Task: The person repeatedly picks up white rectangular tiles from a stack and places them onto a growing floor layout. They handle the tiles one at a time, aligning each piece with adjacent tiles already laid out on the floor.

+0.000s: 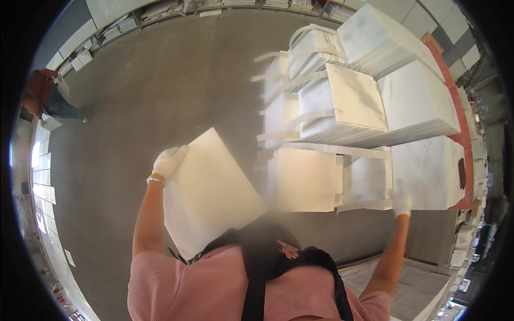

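A white square stone tile is held tilted in front of my body. My left hand, in a white glove, is closed on its upper left edge. My right hand, also gloved, is blurred at the near edge of a stack of grey-veined marble tiles; its fingers cannot be made out. Beside it a pale strip runs along the front of a grey tile. A whitish tile stack stands left of that, between the held tile and my right hand.
More marble tile stacks stand behind, with curved pale strips around some. A red edge borders them at right. Another person stands at far left on the grey floor. Shelves line the back.
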### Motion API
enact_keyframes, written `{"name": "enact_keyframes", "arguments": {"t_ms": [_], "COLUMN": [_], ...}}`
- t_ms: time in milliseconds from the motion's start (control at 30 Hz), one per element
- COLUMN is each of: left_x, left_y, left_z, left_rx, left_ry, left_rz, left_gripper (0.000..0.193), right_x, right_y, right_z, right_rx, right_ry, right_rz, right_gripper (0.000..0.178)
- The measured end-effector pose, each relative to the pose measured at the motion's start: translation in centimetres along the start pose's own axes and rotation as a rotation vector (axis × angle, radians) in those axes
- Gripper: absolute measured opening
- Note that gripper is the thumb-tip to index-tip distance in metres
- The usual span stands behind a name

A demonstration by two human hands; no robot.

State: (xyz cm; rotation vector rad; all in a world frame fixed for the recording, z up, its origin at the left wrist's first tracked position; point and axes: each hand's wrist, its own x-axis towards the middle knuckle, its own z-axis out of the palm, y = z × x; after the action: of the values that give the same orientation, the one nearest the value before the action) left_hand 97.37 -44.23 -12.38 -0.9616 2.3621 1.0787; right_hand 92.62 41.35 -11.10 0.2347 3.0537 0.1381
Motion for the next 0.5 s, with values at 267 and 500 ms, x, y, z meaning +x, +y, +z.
{"name": "enact_keyframes", "arguments": {"t_ms": [267,500], "left_x": [-0.8,5.2], "left_y": [-1.7,-1.9], "left_z": [-1.6,-3.2], "left_rx": [0.040,-0.065], "left_ry": [0.016,-0.016], "left_rz": [0.042,0.195], "left_gripper": [0.057,0.053], "right_x": [-16.2,-17.2], "right_y": [-33.7,-37.8], "right_z": [-1.0,0.4], "right_rx": [1.172,1.225], "right_ry": [-0.710,-0.658], "right_rz": [-0.176,-0.053], "right_gripper": [0.056,0.054]}}
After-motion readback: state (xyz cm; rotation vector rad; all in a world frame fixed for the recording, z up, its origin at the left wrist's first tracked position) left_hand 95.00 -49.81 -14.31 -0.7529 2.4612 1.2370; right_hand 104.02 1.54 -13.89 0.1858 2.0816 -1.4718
